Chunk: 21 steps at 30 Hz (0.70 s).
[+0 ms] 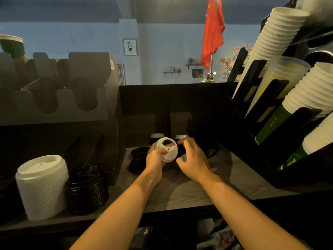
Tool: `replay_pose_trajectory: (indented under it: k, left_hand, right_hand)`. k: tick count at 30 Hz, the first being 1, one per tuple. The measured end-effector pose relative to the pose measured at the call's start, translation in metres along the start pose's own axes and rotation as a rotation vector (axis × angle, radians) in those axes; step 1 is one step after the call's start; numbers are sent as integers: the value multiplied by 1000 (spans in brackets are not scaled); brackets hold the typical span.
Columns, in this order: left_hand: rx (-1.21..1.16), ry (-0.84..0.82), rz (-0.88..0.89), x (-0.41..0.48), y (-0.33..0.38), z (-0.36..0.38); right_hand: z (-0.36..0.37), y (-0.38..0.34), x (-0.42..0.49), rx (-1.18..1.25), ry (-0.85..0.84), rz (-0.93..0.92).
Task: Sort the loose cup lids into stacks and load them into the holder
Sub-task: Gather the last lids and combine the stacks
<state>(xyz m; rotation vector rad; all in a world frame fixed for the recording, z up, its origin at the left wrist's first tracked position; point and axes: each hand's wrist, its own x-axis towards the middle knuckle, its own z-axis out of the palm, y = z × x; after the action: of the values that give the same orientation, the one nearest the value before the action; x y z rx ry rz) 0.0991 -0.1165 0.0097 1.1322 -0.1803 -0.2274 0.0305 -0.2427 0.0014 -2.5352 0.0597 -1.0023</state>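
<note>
My left hand (155, 159) grips a small stack of white cup lids (166, 147), tilted so the underside faces me, above the wooden counter. My right hand (191, 156) hovers just right of it with fingers curled over dark lids that I can barely make out; whether it holds one is unclear. Loose black lids (138, 157) lie on the counter left of my left hand. A tall stack of white lids (42, 186) and a shorter stack of black lids (88, 188) stand at the near left. The grey lid holder (54, 98) with U-shaped slots rises at the left.
A black rack (273, 112) at the right holds slanted stacks of white and clear cups. Two lidded dark cups (156, 137) stand at the back of the counter (189, 192) against a black partition. Bags and clutter lie below the counter's front edge.
</note>
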Motion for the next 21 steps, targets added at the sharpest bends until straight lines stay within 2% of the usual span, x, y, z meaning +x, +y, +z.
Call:
replay_pose_trajectory:
  k: [2, 5, 7, 9, 12, 15, 19, 21]
  left_hand:
    - [45, 39, -17, -1, 0, 1]
    - [82, 94, -62, -2, 1, 3]
    - [93, 143, -103, -3, 1, 4]
    - [119, 175, -121, -3, -1, 4]
    - [155, 189, -120, -2, -2, 6]
    - [167, 261, -116, -1, 1, 4]
    - [191, 254, -114, 0, 0, 2]
    - [253, 234, -101, 1, -3, 3]
  right_hand:
    - [-1, 0, 0, -131, 13, 94]
    - [1, 0, 1, -365, -112, 195]
    - [2, 2, 0, -380, -210, 226]
    - [2, 2, 0, -332, -280, 234]
    - [0, 2, 1, -208, -291, 202]
    - [-3, 2, 2, -24, -188, 228]
    - [-8, -1, 3, 86, -12, 282]
    - [-7, -4, 5, 292, 13, 291]
